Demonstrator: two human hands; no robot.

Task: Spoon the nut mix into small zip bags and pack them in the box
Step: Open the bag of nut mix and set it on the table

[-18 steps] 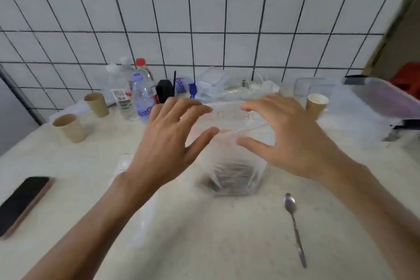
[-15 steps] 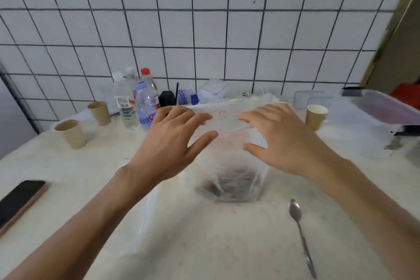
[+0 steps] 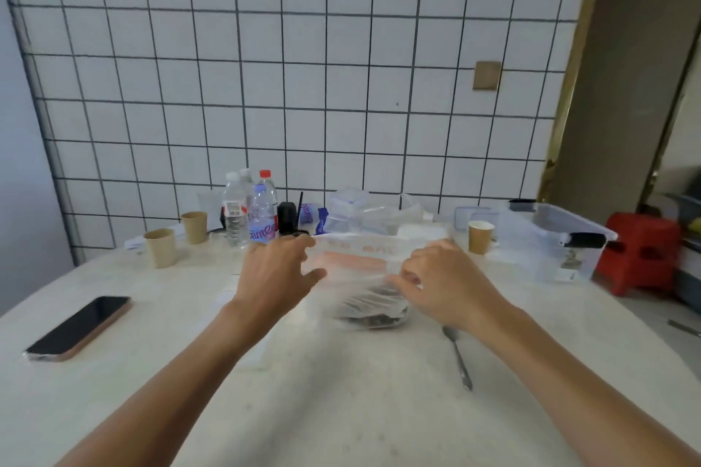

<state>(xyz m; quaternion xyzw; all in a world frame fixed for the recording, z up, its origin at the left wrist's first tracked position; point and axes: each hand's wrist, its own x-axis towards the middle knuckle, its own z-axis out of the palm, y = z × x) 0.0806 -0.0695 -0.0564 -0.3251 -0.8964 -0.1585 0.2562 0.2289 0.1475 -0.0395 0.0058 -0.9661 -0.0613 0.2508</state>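
Observation:
A large clear zip bag (image 3: 356,262) with dark nut mix (image 3: 373,317) at its bottom stands at the middle of the table. My left hand (image 3: 275,273) holds the bag's upper left edge, fingers behind it and thumb in front. My right hand (image 3: 442,277) pinches the plastic at the bag's upper right. A metal spoon (image 3: 458,357) lies on the table just right of the bag, under my right wrist. The clear plastic box (image 3: 552,239) stands at the back right. Flat clear plastic (image 3: 227,290) lies by my left wrist, partly hidden.
A phone (image 3: 79,326) lies at the left. Paper cups (image 3: 161,247) (image 3: 194,226) (image 3: 480,236), water bottles (image 3: 261,218) and a pile of clear packaging (image 3: 352,214) line the tiled wall. A red stool (image 3: 641,258) stands past the table's right edge.
Both hands went from spread and hovering to closing on the bag's top. The bag's upper part has folded lower. The camera has tilted upward.

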